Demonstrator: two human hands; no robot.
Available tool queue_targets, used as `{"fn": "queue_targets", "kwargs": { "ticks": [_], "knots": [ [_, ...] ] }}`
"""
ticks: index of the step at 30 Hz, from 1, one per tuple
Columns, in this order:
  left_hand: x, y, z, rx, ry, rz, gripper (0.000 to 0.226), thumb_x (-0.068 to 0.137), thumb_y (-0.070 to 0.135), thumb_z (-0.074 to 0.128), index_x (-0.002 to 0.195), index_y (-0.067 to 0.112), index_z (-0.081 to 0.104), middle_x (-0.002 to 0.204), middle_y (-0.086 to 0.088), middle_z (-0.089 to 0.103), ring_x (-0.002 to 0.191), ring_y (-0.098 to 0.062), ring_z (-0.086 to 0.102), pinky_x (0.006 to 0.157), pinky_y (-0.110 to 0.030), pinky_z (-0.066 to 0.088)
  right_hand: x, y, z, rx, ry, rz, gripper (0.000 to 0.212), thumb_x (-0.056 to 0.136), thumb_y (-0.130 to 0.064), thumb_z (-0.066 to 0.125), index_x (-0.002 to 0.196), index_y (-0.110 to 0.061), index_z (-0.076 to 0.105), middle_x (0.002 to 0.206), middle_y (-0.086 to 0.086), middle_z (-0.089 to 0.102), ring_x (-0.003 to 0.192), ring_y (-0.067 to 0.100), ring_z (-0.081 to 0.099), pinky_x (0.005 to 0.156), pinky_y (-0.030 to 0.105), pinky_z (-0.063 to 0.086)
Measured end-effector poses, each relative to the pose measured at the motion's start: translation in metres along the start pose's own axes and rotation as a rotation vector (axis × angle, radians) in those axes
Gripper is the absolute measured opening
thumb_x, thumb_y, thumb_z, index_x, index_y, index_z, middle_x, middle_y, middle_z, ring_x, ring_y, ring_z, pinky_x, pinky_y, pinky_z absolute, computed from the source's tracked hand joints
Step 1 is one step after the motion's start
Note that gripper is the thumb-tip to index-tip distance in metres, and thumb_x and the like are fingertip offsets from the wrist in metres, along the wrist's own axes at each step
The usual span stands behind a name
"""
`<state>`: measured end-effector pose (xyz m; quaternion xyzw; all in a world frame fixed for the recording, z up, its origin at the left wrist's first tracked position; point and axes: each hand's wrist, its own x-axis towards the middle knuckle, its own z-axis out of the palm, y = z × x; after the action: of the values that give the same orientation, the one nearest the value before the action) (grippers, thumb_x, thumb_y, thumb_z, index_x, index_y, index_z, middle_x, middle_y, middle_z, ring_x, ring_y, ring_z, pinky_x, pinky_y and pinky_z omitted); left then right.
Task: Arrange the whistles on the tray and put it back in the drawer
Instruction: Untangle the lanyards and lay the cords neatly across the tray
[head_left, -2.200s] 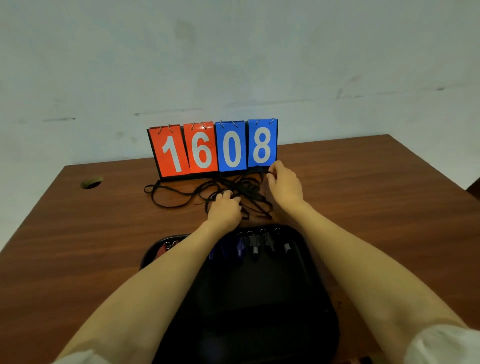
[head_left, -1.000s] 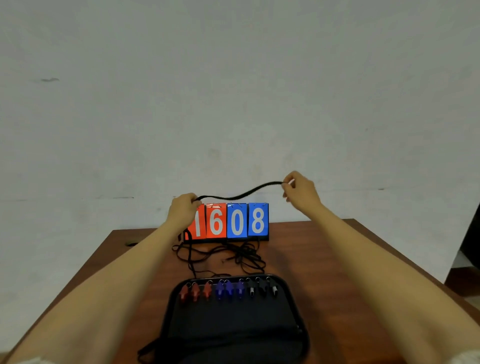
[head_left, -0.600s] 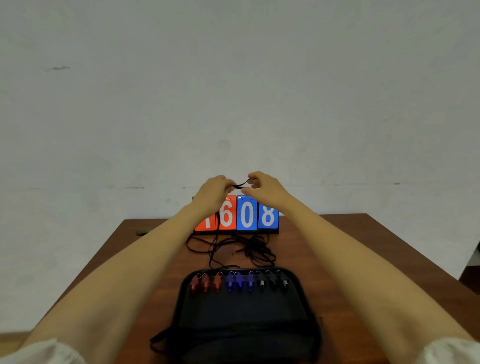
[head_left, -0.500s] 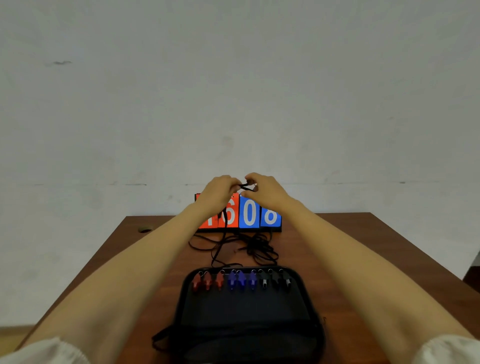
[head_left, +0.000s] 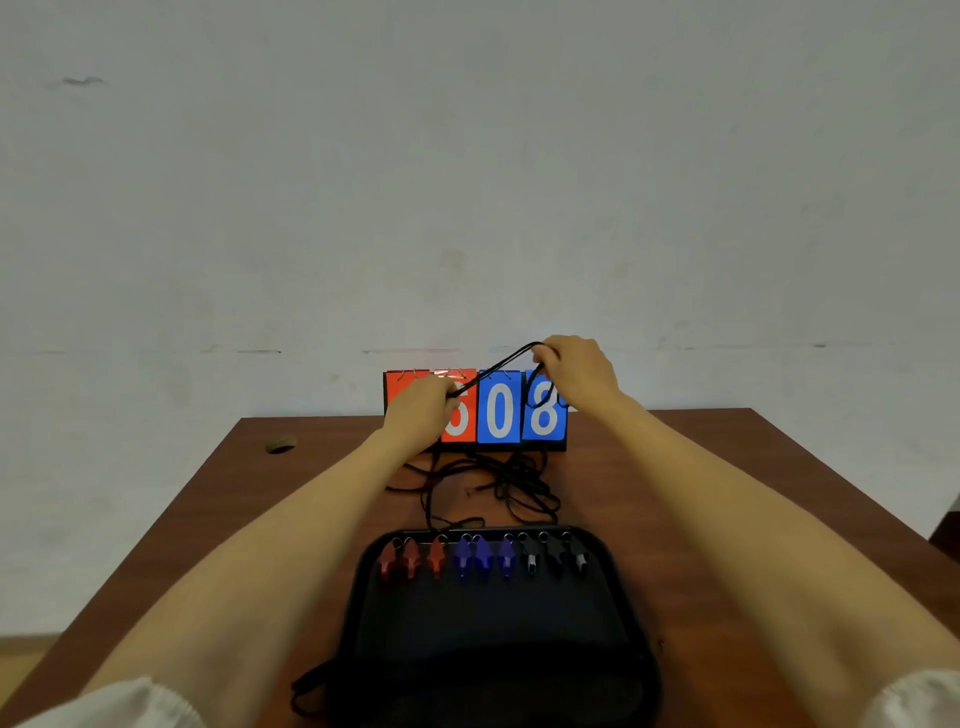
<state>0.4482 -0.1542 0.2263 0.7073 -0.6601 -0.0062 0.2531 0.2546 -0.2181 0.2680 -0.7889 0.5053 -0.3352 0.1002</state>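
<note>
So there are nine whistles (head_left: 483, 558) lined up side by side along the far edge of the black tray (head_left: 493, 654): three red on the left, three blue in the middle, three black on the right. Each one lies lengthwise front-to-back, ring end at the far rim and narrower end pointing back toward the person. The tray sits on the near part of the table, right in the middle.

Both arms reach out past the tray and are raised in front of the scoreboard (head_left: 498, 408). The left hand (head_left: 421, 408) is curled into a loose fist around one end of a black cord (head_left: 493, 366). The right hand (head_left: 576, 371) sits higher and pinches the other end between thumb and fingertips. The cord runs tight between them, sloping up to the right, and a small loop dangles from the right hand over the 8 (the leftmost digit is hidden behind the left hand).

The other cords (head_left: 498, 483) lie in a tangle on the table between the scoreboard and the tray, some running to the whistle rings.

The table (head_left: 727, 493) is reddish-brown wood with a round hole (head_left: 280, 445) near its far left corner. Behind it is a plain, pale, scuffed wall (head_left: 467, 182). White sleeve cuffs (head_left: 130, 706) show at the bottom corners.
</note>
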Motion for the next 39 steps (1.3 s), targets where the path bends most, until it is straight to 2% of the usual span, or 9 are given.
{"fn": "queue_targets", "kwargs": {
  "ticks": [9,14,20,25,28,30,32,35,39],
  "knots": [
    [0.014,-0.019,0.027,-0.209,0.008,-0.199,0.009,0.094,0.016,0.054,0.095,0.007,0.052,0.090,-0.015,0.063,0.073,-0.025,0.054,0.067,-0.038,0.048,0.015,0.026,0.009,0.043,0.088,0.110,0.036,0.098,-0.027,0.039,0.092,-0.007,0.069,0.090,0.011,0.071,0.082,0.030,0.065,0.076,0.043,0.054],
    [0.017,-0.033,0.036,-0.177,-0.007,-0.250,0.018,0.093,0.015,0.054,0.094,0.000,0.063,0.091,-0.017,0.067,0.085,-0.031,0.066,0.079,-0.041,0.054,0.018,0.045,0.023,-0.078,0.105,0.184,0.039,0.099,-0.027,0.036,0.092,-0.001,0.065,0.088,0.014,0.067,0.080,0.034,0.061,0.065,0.035,0.043],
    [0.015,-0.056,0.048,0.045,-0.062,-0.311,0.023,0.091,0.022,0.057,0.093,0.000,0.065,0.095,-0.017,0.067,0.081,-0.032,0.062,0.067,-0.034,0.047,0.018,0.064,0.029,-0.103,0.135,0.282,0.040,0.101,-0.025,0.036,0.089,0.001,0.063,0.077,0.012,0.058,0.068,0.031,0.053,0.061,0.033,0.037],
    [0.015,-0.067,0.059,-0.036,-0.071,-0.406,0.016,0.091,0.016,0.053,0.094,0.001,0.059,0.099,-0.017,0.064,0.084,-0.031,0.061,0.067,-0.033,0.046,0.009,0.079,0.033,-0.156,0.045,0.257,0.033,0.100,-0.021,0.037,0.082,-0.002,0.057,0.076,0.010,0.055,0.069,0.030,0.051,0.060,0.032,0.036],
    [0.020,-0.055,0.069,-0.161,-0.124,-0.321,0.037,0.086,0.016,0.061,0.120,0.005,0.049,0.123,-0.017,0.052,0.104,-0.029,0.058,0.087,-0.038,0.052,0.002,0.074,0.041,-0.209,-0.009,0.160,0.032,0.100,-0.024,0.036,0.085,-0.006,0.057,0.077,0.008,0.055,0.071,0.029,0.050,0.061,0.032,0.035],
    [0.016,-0.035,0.069,-0.220,-0.178,-0.247,0.065,0.084,0.018,0.067,0.139,0.010,0.034,0.142,-0.015,0.032,0.125,-0.032,0.046,0.103,-0.041,0.044,-0.002,0.069,0.044,-0.249,-0.048,0.082,0.034,0.101,-0.025,0.036,0.090,-0.004,0.059,0.077,0.009,0.056,0.070,0.029,0.052,0.060,0.032,0.036],
    [0.013,-0.012,0.066,-0.278,-0.200,-0.125,0.073,0.085,0.025,0.067,0.145,0.011,0.027,0.149,-0.011,0.024,0.130,-0.031,0.041,0.106,-0.039,0.039,-0.005,0.064,0.046,-0.290,-0.082,-0.001,0.034,0.102,-0.027,0.036,0.095,-0.003,0.060,0.075,0.007,0.054,0.067,0.027,0.050,0.058,0.031,0.035],
    [0.008,0.021,0.061,-0.311,-0.195,0.042,0.074,0.089,0.032,0.062,0.148,0.011,0.023,0.153,-0.007,0.028,0.128,-0.030,0.045,0.108,-0.039,0.038,-0.012,0.053,0.046,-0.361,-0.128,-0.090,0.033,0.102,-0.029,0.037,0.101,-0.007,0.061,0.086,0.009,0.061,0.075,0.029,0.058,0.060,0.031,0.036],
    [0.001,0.046,0.052,-0.379,-0.140,0.043,0.052,0.095,0.024,0.053,0.142,0.009,0.037,0.134,-0.012,0.053,0.114,-0.028,0.056,0.097,-0.033,0.042,-0.021,0.040,0.045,-0.385,-0.195,-0.168,0.033,0.102,-0.032,0.036,0.107,-0.012,0.061,0.096,0.010,0.065,0.085,0.027,0.060,0.062,0.031,0.036]
  ]
}}
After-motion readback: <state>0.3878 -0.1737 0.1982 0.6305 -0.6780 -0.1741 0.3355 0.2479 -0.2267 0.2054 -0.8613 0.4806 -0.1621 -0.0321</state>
